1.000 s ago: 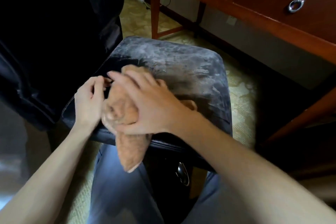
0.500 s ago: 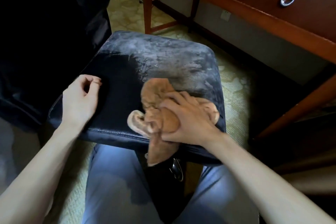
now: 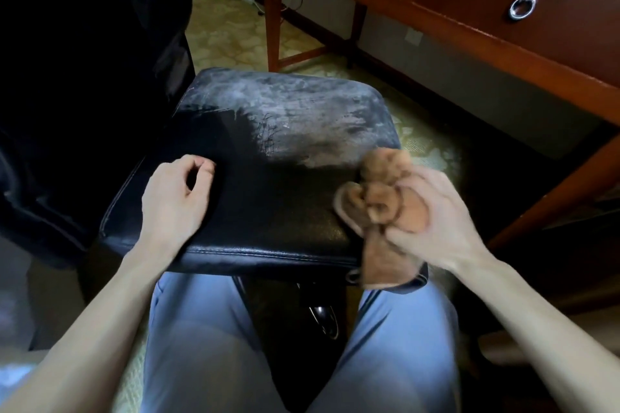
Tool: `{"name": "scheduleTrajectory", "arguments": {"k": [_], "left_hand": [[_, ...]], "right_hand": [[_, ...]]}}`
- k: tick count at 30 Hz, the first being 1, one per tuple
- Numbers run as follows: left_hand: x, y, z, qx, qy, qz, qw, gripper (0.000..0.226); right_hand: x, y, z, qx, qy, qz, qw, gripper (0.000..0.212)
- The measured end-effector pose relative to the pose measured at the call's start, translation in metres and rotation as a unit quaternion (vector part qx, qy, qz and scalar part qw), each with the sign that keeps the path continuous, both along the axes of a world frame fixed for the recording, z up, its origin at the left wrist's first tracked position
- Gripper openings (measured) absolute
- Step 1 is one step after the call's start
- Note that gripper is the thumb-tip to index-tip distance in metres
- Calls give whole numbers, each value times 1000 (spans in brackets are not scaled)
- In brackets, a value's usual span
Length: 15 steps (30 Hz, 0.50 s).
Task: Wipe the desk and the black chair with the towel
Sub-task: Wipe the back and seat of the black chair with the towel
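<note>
One towel (image 3: pixel 375 198) — in the right hand (image 3: pixel 436 221), left hand (image 3: pixel 174 194) on black chair (image 3: pixel 285 211).

The room was dim. Soft light laid a greyish sheen on the far half of the black leather chair seat (image 3: pixel 268 211), while its near left corner and the tall black backrest (image 3: pixel 84 77) sank into shadow. The right hand (image 3: pixel 432 221) and the crumpled brown towel (image 3: pixel 379 198) were smeared with blur. The reddish wooden desk (image 3: pixel 469 30) bowed toward the right edge, its chrome ring pull (image 3: pixel 521 7) glinting.
</note>
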<state>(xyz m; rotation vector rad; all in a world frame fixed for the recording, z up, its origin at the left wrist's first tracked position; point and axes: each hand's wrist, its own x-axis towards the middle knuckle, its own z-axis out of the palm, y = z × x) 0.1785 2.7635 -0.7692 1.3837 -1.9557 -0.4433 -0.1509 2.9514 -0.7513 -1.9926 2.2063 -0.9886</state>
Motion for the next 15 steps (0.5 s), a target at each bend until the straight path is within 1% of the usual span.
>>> {"name": "scheduleTrajectory", "arguments": {"k": [2, 3, 5, 6, 7, 8, 10, 13, 15], "left_hand": [[-3, 3, -1, -1, -11, -5, 1000, 26], [-3, 4, -2, -2, -13, -11, 1000, 29], [1, 3, -3, -6, -15, -19, 1000, 36], [3, 1, -3, -7, -19, -20, 1000, 37], [5, 0, -4, -8, -25, -21, 999, 34], [5, -1, -5, -10, -28, -21, 999, 30], [4, -2, -4, -12, -15, -18, 1000, 26], [4, -5, -4, 10, -11, 1, 1000, 21], [4, -5, -4, 12, -9, 3, 1000, 18]], "right_hand": [[44, -28, 18, -27, 44, 54, 997, 71], [70, -44, 23, -24, 77, 86, 993, 70], [116, -70, 22, 16, 137, 157, 978, 70], [129, -77, 17, 41, 138, 190, 971, 70], [133, -79, 10, 55, 121, 208, 969, 70], [127, -75, 2, 59, 96, 203, 973, 69], [102, -57, -5, 59, 60, 162, 983, 64], [68, -31, -6, 38, 46, 94, 994, 55], [52, -18, -8, 24, 17, 45, 999, 53]]}}
